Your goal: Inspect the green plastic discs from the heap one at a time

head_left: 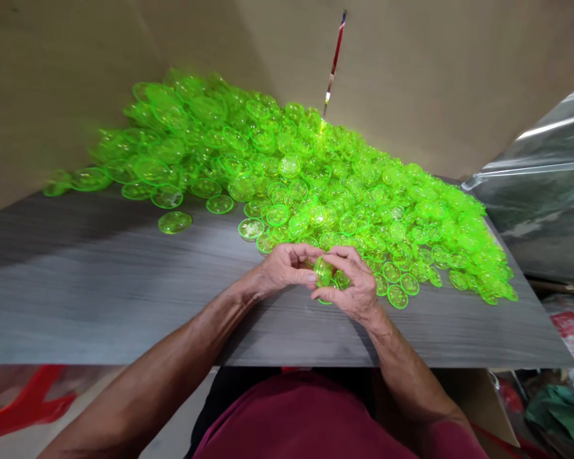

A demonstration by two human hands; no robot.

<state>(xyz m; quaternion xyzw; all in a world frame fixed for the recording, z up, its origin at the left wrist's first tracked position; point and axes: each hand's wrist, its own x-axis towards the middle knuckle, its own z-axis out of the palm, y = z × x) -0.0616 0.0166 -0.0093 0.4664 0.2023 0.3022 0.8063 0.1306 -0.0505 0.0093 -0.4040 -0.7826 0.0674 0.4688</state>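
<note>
Both hands meet over the front edge of a large heap of clear green round plastic pieces [287,166]. Between them is one small green plastic piece [323,272]. My left hand [289,266] pinches it from the left with thumb and fingers. On the other side, my right hand [354,280] has its thumb below and its fingers over the top of the same piece. Several flat green discs [398,296] lie just right of my right hand. A single disc [175,222] rests apart on the left.
The heap spreads across the grey wood-grain table [100,287] against a brown panel [387,70]. A thin red stick [335,57] stands up behind the heap. Clear plastic sheeting [545,185] hangs at the right. A red plastic object [33,401] is below the table, lower left.
</note>
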